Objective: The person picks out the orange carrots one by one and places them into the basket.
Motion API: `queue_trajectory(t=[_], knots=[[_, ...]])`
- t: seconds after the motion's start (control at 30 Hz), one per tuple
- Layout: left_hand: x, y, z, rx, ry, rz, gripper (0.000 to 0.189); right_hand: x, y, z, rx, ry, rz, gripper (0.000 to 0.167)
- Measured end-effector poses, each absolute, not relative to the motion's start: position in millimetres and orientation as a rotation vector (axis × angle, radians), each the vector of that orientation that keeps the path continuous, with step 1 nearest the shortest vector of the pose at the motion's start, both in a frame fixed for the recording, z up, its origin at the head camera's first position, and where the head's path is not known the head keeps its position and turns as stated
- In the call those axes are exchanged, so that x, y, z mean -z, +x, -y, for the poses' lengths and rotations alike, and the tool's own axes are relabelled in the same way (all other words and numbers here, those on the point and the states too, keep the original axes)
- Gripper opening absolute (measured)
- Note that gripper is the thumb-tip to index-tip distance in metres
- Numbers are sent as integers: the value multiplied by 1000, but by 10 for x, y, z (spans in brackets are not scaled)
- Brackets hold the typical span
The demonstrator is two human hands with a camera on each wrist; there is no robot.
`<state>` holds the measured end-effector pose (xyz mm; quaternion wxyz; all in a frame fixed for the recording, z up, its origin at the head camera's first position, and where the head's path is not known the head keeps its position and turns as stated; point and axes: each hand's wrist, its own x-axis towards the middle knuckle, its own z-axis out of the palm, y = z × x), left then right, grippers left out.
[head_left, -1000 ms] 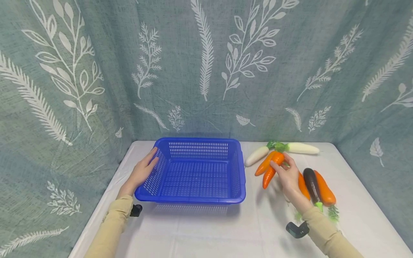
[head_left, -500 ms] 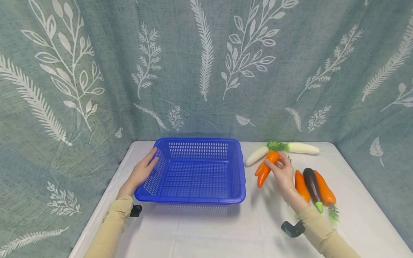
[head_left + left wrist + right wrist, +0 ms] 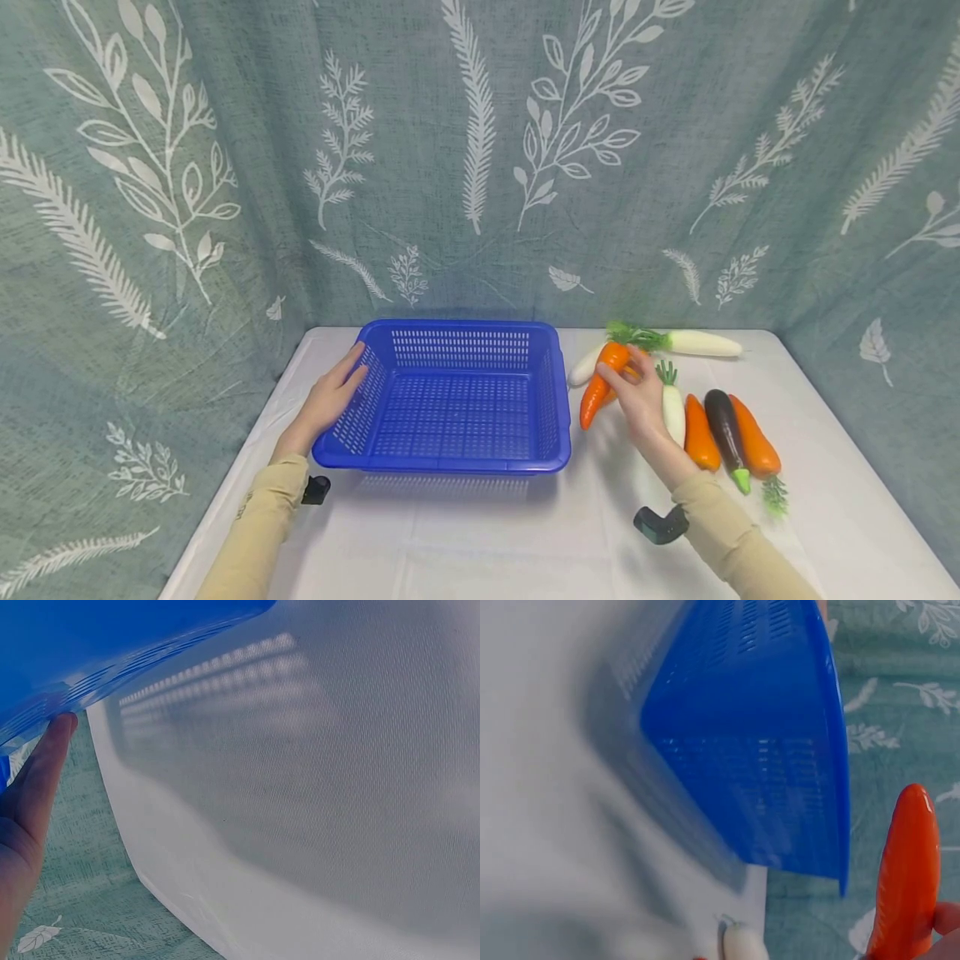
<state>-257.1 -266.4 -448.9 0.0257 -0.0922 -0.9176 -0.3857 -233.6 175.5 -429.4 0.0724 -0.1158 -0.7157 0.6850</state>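
Observation:
My right hand pinches an orange carrot with its tip pointing down, to the right of the blue basket. In the right wrist view the carrot stands at the right edge with a fingertip beside it. Behind my right hand, another carrot is mostly hidden. My left hand rests against the basket's left rim, its fingers fairly straight. In the left wrist view a straight finger touches the basket's side. No vegetables lie inside the basket.
Right of my hand lie a white radish, a carrot, an eggplant and another carrot. At the back are two more white radishes, one long, one partly hidden. A leaf-patterned curtain surrounds the table.
My right hand has moved left with the carrot, closer to the basket. A white radish behind the hand has come into view. My left hand and the basket have stayed still.

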Motion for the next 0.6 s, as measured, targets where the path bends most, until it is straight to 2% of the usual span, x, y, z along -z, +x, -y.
queue_trajectory(t=[0.6], knots=[[4482,-2569,2656,1184,-286,2836,56,4327,-2390,-1333,-2202,-313,2024,66]])
